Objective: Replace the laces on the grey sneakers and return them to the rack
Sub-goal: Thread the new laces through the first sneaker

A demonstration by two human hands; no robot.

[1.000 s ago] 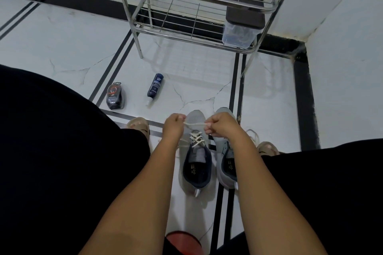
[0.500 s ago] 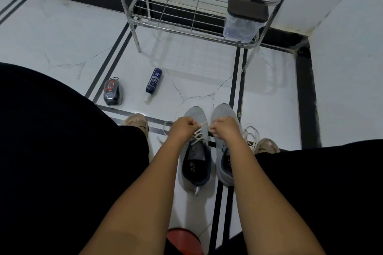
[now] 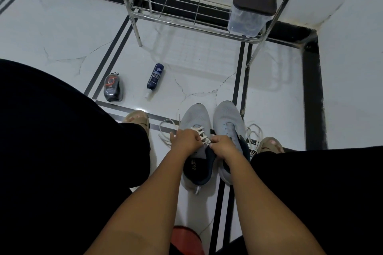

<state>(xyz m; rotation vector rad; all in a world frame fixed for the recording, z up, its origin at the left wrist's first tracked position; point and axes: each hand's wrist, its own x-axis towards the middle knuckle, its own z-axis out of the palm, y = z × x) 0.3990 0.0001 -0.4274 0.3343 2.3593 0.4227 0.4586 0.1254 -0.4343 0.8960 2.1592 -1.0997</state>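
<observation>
Two grey sneakers stand side by side on the white floor between my feet. The left sneaker (image 3: pixel 193 118) carries a cream lace (image 3: pixel 202 133) crossed through its lower eyelets, and loose lace loops trail on the floor to its left. My left hand (image 3: pixel 185 142) and my right hand (image 3: pixel 222 146) meet over its tongue, each pinching the lace near the upper eyelets. The right sneaker (image 3: pixel 226 118) has bare eyelets. A loose white lace (image 3: pixel 251 134) lies bunched beside it on the right. The metal rack (image 3: pixel 199 16) stands further ahead.
A clear box with a brown lid (image 3: pixel 249 12) sits on the rack's lower shelf. A blue spray bottle (image 3: pixel 154 79) and a dark shoe-polish sponge (image 3: pixel 113 88) lie on the floor at the left. My sandalled feet flank the shoes. A white wall closes the right side.
Both hands have dropped from above the toe down to the tongue of the left sneaker and come together. The stretch of lace held taut between them is gone.
</observation>
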